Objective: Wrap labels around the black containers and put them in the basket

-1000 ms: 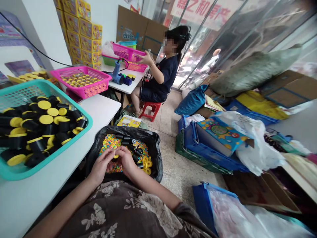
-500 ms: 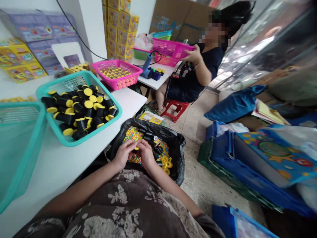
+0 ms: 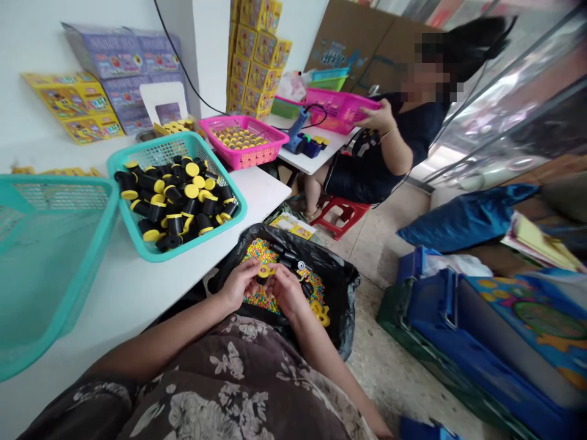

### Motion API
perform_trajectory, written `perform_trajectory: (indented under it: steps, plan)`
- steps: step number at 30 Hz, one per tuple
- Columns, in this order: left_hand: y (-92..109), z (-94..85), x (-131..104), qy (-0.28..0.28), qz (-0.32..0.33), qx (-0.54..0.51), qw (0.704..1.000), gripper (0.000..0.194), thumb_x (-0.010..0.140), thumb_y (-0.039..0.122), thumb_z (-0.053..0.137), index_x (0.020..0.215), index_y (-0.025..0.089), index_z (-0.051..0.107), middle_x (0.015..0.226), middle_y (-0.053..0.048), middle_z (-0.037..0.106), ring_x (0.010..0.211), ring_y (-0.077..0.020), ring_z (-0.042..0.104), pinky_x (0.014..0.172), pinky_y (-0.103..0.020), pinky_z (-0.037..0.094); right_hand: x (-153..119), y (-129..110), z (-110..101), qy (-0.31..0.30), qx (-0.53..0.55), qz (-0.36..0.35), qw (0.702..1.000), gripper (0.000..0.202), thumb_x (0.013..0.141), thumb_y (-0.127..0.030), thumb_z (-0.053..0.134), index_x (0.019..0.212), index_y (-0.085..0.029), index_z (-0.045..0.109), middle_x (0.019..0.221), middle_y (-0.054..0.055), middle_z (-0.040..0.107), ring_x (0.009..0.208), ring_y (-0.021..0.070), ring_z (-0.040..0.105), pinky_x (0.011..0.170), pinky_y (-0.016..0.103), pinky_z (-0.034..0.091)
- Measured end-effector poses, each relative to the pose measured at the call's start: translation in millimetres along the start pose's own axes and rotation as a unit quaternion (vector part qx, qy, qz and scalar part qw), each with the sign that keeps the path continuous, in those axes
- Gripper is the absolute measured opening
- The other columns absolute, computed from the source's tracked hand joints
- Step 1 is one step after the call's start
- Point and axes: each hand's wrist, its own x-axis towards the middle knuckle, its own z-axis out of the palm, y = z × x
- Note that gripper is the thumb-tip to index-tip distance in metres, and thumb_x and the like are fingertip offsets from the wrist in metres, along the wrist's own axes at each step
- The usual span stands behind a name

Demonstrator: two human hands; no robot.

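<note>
In front of my lap, my left hand [image 3: 240,285] is closed around a small black cylinder with a yellow ring top [image 3: 263,274]. My right hand [image 3: 288,291] pinches the same piece from the other side, its fingertips at the yellow ring. Both hands are over a bin lined with a black plastic bag [image 3: 340,305]. Inside lie small multicoloured beads [image 3: 259,249], several black cylinders [image 3: 283,255] and loose yellow rings [image 3: 321,314]. My fingers partly hide the held piece and the beads below.
On the white table [image 3: 114,318] at left stand a teal basket [image 3: 241,221] of black cylinders with yellow caps, another teal basket [image 3: 50,275] and a pink basket [image 3: 257,160]. A co-worker [image 3: 389,146] sits beyond, holding a pink basket [image 3: 334,110]. Blue crates [image 3: 468,330] stand at right.
My hands have tilted apart slightly, so the yellow ring top of the piece now shows between them. The whole view has shifted, with the surroundings moving rightward. The co-worker still holds the pink basket, now lower.
</note>
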Motion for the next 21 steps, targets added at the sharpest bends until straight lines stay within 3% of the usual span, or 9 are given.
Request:
perform_trajectory:
  steps: [3,7,13,21]
  plan:
    - [-3.5,-1.6,1.0,0.01,0.01,0.034,0.999,0.042,0.072,0.056,0.072,0.077,0.018,0.056,0.058,0.005,0.048,0.037,-0.0047,0.038,0.036,-0.02,0.017,2.4,4.1,7.9,0.045,-0.043,-0.014,0.998,0.038,0.062,-0.049,0.085,0.075,-0.018,0.066,0.061,-0.004,0.061,0.04,0.0075,0.051,0.039,0.02,0.033]
    - [-2.0,0.7,-1.1,0.023,0.025,0.06,0.998,0.045,0.071,0.059,0.072,0.074,0.017,0.056,0.06,0.005,0.046,0.041,-0.0048,0.035,0.039,-0.021,0.019,-0.4,4.2,13.4,0.056,-0.064,-0.011,0.996,0.04,0.059,-0.047,0.086,0.078,-0.017,0.066,0.064,-0.003,0.062,0.043,0.009,0.054,0.041,0.021,0.034]
    - [-2.8,4.5,-7.3,0.019,0.069,0.086,0.994,0.046,0.075,0.061,0.067,0.07,0.018,0.054,0.061,0.005,0.041,0.052,-0.0085,0.035,0.046,-0.023,0.027,-5.4,7.8,18.3,0.082,-0.073,-0.041,0.993,0.034,0.064,-0.042,0.083,0.081,-0.019,0.064,0.063,-0.006,0.058,0.043,0.0069,0.048,0.043,0.021,0.033]
    - [-3.5,2.3,-3.5,0.007,0.074,0.047,0.996,0.049,0.071,0.064,0.069,0.072,0.018,0.053,0.068,0.003,0.047,0.061,-0.0103,0.042,0.051,-0.022,0.032,-8.7,-1.1,10.4,0.014,-0.102,0.004,0.995,0.037,0.069,-0.05,0.08,0.087,-0.02,0.066,0.078,0.0,0.067,0.054,0.0138,0.063,0.05,0.025,0.044]
